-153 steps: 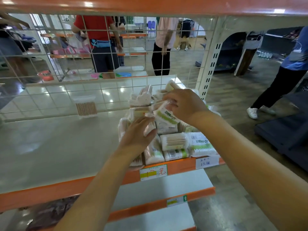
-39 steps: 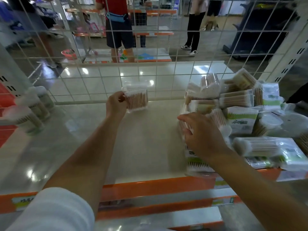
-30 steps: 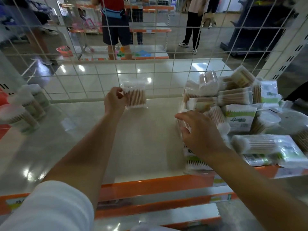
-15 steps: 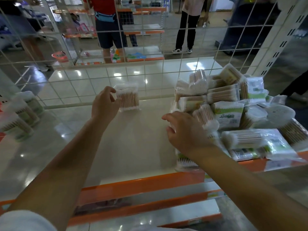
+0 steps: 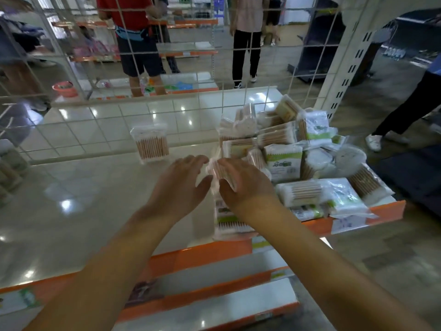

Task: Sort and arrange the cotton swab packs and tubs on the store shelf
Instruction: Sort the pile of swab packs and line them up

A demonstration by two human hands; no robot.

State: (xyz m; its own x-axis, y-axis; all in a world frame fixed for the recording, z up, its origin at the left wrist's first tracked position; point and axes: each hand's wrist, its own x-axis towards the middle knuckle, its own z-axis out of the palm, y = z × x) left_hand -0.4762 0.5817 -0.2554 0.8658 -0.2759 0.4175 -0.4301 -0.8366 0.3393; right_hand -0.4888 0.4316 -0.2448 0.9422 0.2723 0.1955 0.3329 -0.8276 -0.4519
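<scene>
A heap of cotton swab packs (image 5: pixel 298 158) covers the right end of the shelf (image 5: pixel 95 211), in clear wrap with wooden sticks and green-white labels. One pack (image 5: pixel 151 145) stands alone upright against the wire back. My right hand (image 5: pixel 245 185) grips a small pack (image 5: pixel 216 170) at the heap's left edge, fingers curled over it. My left hand (image 5: pixel 181 185) is beside it with fingers fairly straight, its thumb touching the same pack. Another green-label pack (image 5: pixel 226 223) lies under my right wrist at the shelf's front edge.
Swab tubs (image 5: pixel 9 168) stand blurred at the far left of the shelf. A wire grid (image 5: pixel 167 111) closes the back. The orange front lip (image 5: pixel 202 256) carries price tags. Lower shelves lie below. People stand in the aisle behind the grid and at the right.
My left hand let go of the upright pack at the back and came right to the heap. My right hand now holds a small pack between both hands.
</scene>
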